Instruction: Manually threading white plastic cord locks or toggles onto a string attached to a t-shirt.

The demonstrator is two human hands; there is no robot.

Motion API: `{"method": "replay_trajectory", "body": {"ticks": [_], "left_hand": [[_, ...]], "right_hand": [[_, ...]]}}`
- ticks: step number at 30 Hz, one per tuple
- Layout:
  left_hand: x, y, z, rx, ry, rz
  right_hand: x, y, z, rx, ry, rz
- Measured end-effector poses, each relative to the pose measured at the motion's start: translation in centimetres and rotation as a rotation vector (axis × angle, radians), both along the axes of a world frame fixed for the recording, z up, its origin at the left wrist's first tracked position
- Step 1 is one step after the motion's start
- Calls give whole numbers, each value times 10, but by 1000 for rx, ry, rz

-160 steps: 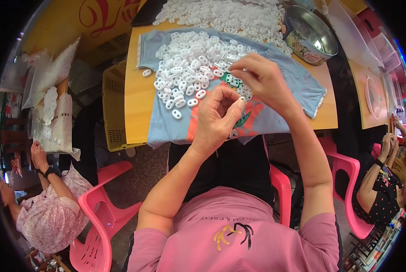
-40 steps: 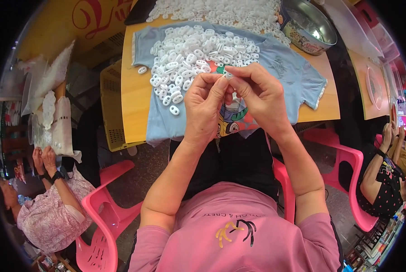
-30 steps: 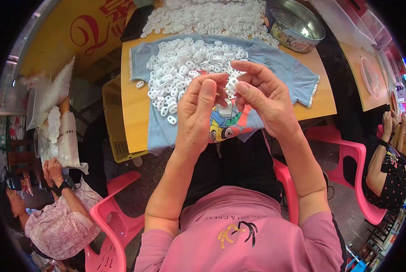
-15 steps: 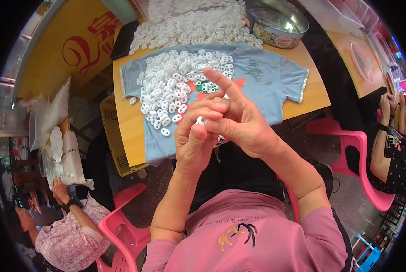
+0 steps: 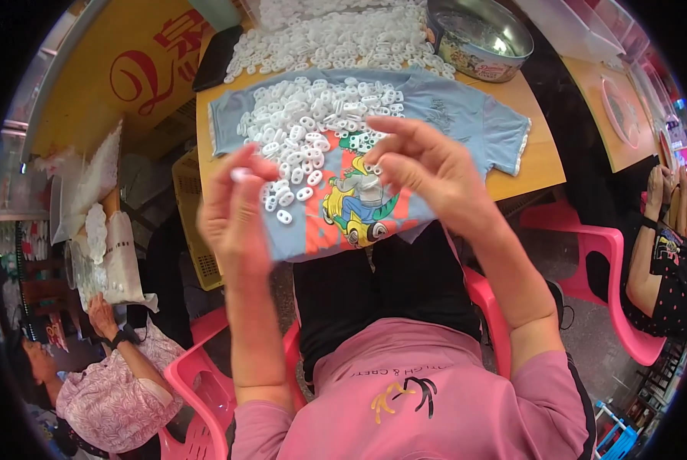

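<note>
My left hand (image 5: pixel 236 211), slightly blurred, pinches a small white plastic piece (image 5: pixel 241 175) between thumb and fingers, left of the pile. Over the shirt, my right hand (image 5: pixel 439 176) has its fingers bent and its thumb apart, with nothing visible between them. Beside both hands a heap of white oval two-hole plastic pieces (image 5: pixel 305 115) lies on a light blue T-shirt (image 5: pixel 474 126) spread over the wooden table (image 5: pixel 539 165). The shirt's cartoon scooter print (image 5: pixel 355 203) shows between my hands. Several thin grey metal pieces (image 5: pixel 441 111) lie beyond my right hand.
More white pieces (image 5: pixel 343 42) fill the table's far side, beside a round metal tin (image 5: pixel 481 46). A yellow crate (image 5: pixel 194 207) stands left of the table. One person (image 5: pixel 121 383) sits at left, another (image 5: pixel 669 253) at right, near pink plastic chairs (image 5: pixel 616 261).
My hands have parted from their meeting point above the shirt. The left has gone left with a white piece; the right has moved right. The shirt's print is now uncovered.
</note>
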State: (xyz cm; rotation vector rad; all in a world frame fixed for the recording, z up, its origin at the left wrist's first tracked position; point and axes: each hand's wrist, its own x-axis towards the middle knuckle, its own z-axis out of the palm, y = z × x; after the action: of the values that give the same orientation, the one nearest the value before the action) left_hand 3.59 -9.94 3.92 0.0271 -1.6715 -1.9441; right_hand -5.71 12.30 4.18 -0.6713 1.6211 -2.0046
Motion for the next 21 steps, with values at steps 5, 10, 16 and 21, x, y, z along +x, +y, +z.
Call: {"method": "replay_trajectory", "body": {"ticks": [5,10,16,21], "left_hand": [[14,-104,-8,-324,-244,470],[54,-232,-75,-681,-516,665],[48,-164,-54,-808,-500,740],[39,-78,-23,-672,-176,460]], "right_hand": [[-32,27,-22,324,370,-280],[-33,16,-20,482,645,-255],[-32,12,-22,554,818,-230],[-26,11,-16,583,913,-103]]}}
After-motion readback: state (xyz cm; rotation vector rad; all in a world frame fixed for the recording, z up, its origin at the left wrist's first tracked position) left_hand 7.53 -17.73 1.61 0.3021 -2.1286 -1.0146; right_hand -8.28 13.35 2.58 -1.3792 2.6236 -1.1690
